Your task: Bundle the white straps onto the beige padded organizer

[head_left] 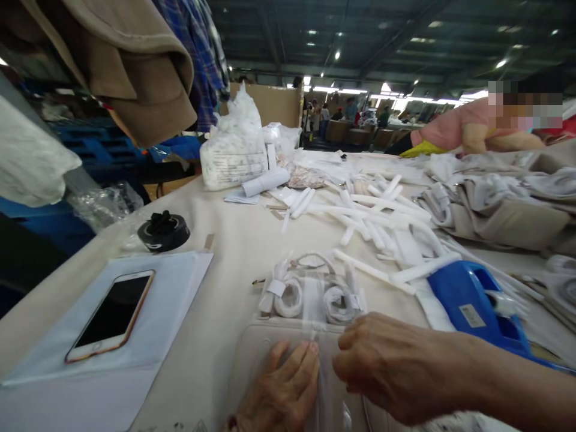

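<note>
A beige handbag lies before me on the cloth-covered table. At its far end, its straps are coiled into two bundles, a left coil and a right coil, each with white wrapping. Between the coils a clear plastic strip runs toward me over the bag. My left hand rests on the bag, fingers stretched out and fingertips at the strip. Just right of it, my right hand is closed over the bag with its fingers curled. Whatever it may hold is hidden.
On the right stands a blue tape dispenser, with white foam tubes piled behind. More beige bags lie farther right. A phone sits on white sheets at left, near a black round container. A co-worker leans over the far side.
</note>
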A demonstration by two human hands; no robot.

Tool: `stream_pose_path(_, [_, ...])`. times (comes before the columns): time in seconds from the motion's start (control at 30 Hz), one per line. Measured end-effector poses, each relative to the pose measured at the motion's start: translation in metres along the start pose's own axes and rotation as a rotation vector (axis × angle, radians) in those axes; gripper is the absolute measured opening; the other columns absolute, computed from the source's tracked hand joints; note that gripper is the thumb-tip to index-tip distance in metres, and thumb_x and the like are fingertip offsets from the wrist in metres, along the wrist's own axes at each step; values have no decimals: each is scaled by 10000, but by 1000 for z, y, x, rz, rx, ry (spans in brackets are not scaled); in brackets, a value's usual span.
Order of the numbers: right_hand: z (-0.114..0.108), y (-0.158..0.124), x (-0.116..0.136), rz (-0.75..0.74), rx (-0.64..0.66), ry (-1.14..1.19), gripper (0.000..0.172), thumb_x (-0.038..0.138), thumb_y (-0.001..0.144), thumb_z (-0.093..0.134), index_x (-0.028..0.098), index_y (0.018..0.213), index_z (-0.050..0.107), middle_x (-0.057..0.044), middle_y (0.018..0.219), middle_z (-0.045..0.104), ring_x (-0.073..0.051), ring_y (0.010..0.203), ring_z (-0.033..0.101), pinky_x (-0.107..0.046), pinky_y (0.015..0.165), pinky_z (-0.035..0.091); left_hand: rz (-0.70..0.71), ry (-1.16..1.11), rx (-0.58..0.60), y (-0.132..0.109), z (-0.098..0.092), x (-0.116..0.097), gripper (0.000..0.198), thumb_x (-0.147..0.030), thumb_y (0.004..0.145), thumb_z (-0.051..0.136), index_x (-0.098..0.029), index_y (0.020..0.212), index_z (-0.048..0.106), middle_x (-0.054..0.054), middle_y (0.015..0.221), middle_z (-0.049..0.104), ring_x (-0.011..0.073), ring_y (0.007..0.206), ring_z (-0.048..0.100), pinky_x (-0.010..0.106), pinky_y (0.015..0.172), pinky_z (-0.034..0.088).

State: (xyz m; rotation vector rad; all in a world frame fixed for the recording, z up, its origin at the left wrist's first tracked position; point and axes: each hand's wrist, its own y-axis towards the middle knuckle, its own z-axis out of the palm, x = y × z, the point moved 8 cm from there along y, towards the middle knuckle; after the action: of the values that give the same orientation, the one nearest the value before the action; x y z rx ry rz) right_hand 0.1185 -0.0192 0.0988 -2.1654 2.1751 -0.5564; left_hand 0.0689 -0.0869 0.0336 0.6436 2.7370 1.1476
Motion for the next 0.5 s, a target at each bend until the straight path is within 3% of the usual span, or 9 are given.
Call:
stream_pose_path(0.07, [-5, 30, -17, 10, 120, -105, 67, 159, 756, 579, 183, 705, 615, -33, 627, 656, -147, 566, 593, -265, 456, 258, 3, 17, -31, 0, 0, 1, 296, -135, 922, 365, -115, 957, 658, 55, 1051, 671, 166, 1032, 572, 383, 1124, 171])
stream_pose_path(0.17, [0, 53, -37, 43, 149, -166, 82, 193, 786, 568, 167, 742, 632, -60, 684, 676, -174, 636, 629, -271, 474, 230, 11, 37, -89, -1, 1, 1, 227, -130, 883, 444, -117, 896, 670, 58, 1026, 678, 179, 997, 588, 407, 1122, 184])
stream_pose_path(0.37, [13, 67, -41, 17, 194, -172, 86, 157, 788, 564, 166, 784, 649, -53, 710, 689, -165, 658, 646, -265, 480, 240, 17, 45, -149, -1, 0, 3, 244, -104, 870, 433, -121, 855, 676, 43, 961, 689, 167, 954, 602, 414, 1125, 192])
stream_pose_path(0.5, [11, 77, -50, 116, 272, -168, 66, 199, 758, 630, 157, 760, 682, -72, 693, 702, -184, 675, 661, -252, 458, 219, 15, 42, -160, 1, -1, 5, 287, -101, 890, 397, -138, 818, 672, 28, 932, 692, 153, 927, 606, 416, 1130, 182])
